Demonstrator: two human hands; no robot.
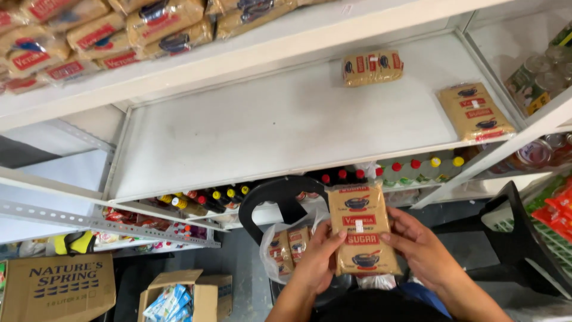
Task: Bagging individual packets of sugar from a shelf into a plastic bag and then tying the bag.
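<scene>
Both hands hold one clear packet of brown sugar [361, 229] upright in front of me, below the white shelf [268, 128]. My left hand [317, 257] grips its left edge and my right hand [420, 245] grips its right edge. Just left of the packet, a thin plastic bag [285, 250] holds more of the same packets. Two matching packets lie on the shelf: one at the back [372, 67] and one at the right front [475, 111].
The shelf above carries several stacked sugar packets [113, 30]. Bottles with red and yellow caps [333, 179] line the lower shelf. Jars [539, 80] stand at right. A black stool [518, 238] is at right; cardboard boxes [56, 289] sit on the floor at left.
</scene>
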